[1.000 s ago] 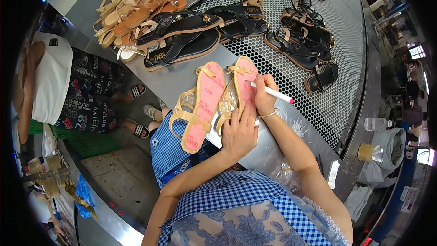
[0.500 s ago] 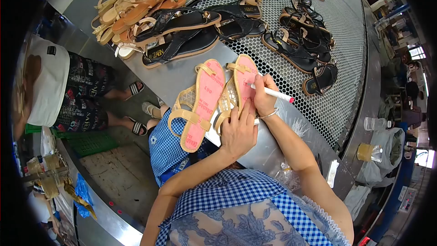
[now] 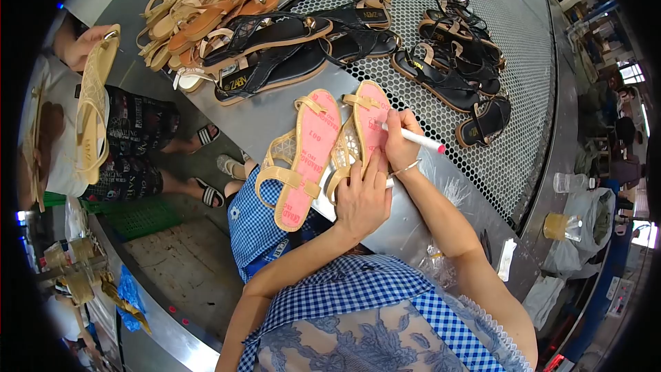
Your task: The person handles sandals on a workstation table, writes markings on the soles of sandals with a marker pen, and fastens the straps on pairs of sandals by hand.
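Observation:
Two tan sandals with pink printed insoles lie soles down at the metal table's edge in front of me. My left hand (image 3: 363, 200) holds the right-hand sandal (image 3: 372, 114) near its heel, fingertips on the insole and strap. A small white end (image 3: 390, 182) shows beside that hand; what it belongs to is hidden. My right hand (image 3: 401, 141) is closed round a white marker (image 3: 420, 140) with a pink-red end, pointing away from the insole. Its tip is near the sandal's forefoot. The other tan sandal (image 3: 313, 138) lies to the left, touched by neither hand.
Black sandals (image 3: 434, 79) lie on the perforated metal surface (image 3: 527, 48). Tan and brown sandals (image 3: 200, 10) are piled at upper left, beside a large black pair (image 3: 272, 65). A person's hand (image 3: 86, 48) at far left holds a tan sandal (image 3: 93, 117). A plastic bottle (image 3: 573, 182) stands at right.
The other person's hand has come into view at the left with a tan sandal. My hands, the marker and the two pink-insoled sandals have hardly moved.

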Motion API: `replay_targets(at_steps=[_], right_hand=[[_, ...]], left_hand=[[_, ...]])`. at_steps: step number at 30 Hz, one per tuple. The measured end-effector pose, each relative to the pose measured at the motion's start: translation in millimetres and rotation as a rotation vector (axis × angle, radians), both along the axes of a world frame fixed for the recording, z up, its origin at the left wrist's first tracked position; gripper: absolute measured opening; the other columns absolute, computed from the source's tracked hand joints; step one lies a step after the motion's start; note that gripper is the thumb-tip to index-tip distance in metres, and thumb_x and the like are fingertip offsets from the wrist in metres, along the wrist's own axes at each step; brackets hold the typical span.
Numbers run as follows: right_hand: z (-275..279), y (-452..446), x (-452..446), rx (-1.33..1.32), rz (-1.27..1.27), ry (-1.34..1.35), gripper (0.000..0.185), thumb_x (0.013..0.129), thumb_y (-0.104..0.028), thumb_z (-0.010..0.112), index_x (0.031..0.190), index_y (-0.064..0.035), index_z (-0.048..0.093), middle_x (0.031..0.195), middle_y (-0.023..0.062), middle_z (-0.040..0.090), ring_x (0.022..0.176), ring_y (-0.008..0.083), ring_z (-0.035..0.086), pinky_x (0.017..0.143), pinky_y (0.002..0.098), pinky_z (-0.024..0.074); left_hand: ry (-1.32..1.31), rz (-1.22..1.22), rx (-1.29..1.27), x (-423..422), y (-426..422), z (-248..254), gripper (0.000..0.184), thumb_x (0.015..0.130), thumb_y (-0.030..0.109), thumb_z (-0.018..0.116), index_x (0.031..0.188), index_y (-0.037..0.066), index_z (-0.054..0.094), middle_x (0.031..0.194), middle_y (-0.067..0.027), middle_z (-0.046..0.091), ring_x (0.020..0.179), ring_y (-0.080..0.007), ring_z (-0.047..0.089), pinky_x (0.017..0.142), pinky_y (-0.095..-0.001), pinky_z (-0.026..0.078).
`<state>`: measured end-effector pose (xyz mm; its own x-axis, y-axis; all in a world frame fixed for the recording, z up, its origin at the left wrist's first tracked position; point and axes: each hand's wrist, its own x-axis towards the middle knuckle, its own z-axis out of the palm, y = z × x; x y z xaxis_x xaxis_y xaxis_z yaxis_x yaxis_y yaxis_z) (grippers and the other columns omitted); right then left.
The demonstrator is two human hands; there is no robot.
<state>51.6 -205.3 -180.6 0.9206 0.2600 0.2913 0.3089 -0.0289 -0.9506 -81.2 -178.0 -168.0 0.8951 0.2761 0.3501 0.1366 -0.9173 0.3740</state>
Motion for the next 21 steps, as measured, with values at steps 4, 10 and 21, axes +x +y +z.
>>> replay_targets(at_steps=[4,10,21], right_hand=[[6,-10,8,0.264,0.067,0.332,0.03,0.089,-0.022,0.049,0.062,-0.0103,0.044,0.049,-0.0039,0.039,0.04,0.003,0.031,0.036,0.0195,0.0217],[17,-15,13,0.344,0.071,0.364,0.023,0.089,-0.027,0.051,0.075,-0.0085,0.049,0.053,-0.0032,0.041,0.041,0.0027,0.032,0.036,0.0185,0.0232],[65,-8,-3,0.227,0.114,0.183,0.031,0.09,-0.031,0.048,0.076,-0.0042,0.054,0.052,-0.0064,0.035,0.046,0.0022,0.027,0.041,0.0198,0.016]], left_hand=[[-0.057,0.001,-0.039,1,1,1,0.022,0.07,0.023,0.059,0.081,0.004,0.055,0.123,-0.0119,0.049,0.099,-0.0308,0.048,0.072,-0.0382,0.038],[-0.023,-0.005,-0.047,-1,-1,8,0.023,0.072,0.023,0.06,0.083,0.004,0.054,0.127,-0.0132,0.045,0.103,-0.0307,0.046,0.071,-0.0383,0.038],[-0.377,0.154,0.104,-68,61,75,0.03,0.067,0.019,0.068,0.087,0.004,0.05,0.119,-0.015,0.049,0.099,-0.0296,0.05,0.072,-0.0376,0.042]])
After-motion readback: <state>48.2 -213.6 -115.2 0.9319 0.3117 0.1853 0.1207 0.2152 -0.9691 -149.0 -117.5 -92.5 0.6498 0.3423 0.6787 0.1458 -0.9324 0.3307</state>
